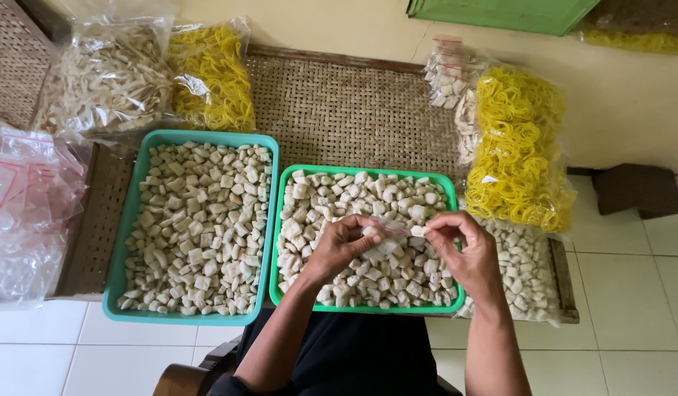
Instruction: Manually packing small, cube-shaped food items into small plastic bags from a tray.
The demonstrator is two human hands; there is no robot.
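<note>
Head camera, looking straight down at a person's two bare hands working over a low woven-cane bench (354, 110).

The left hand (339, 246) is curled nearly closed, its fingertips pinching one side of a small clear plastic bag (387, 236) with a thin red strip along its mouth. The right hand (463, 249) is also mostly closed: thumb and forefinger pinch a single pale, squarish chip (418, 230) at the bag's opening, touching the bag's other edge. The bag hangs between the two hands, and whether it already has pieces in it cannot be told.

Directly beneath both hands sits a green tray (280, 220), filled with the same pale, blocky pieces. Just to the left of the left hand lies a larger teal tray (126, 242), likewise full of pale pieces.

Beyond the right hand, away from the person, a clear bag of yellow rubber bands (518, 147) leans on the bench, with a stack of small empty clear bags (445, 73) behind it. Under and to the right of the right hand rests a clear sack of pale pieces (522, 271).

Far to the left of the left hand lies a crumpled heap of clear bags with red strips (27, 205). Beyond it sit a sack of pale strips (104, 81) and a second bag of yellow bands (214, 77).

White floor tiles (625, 279) show to the right.
</note>
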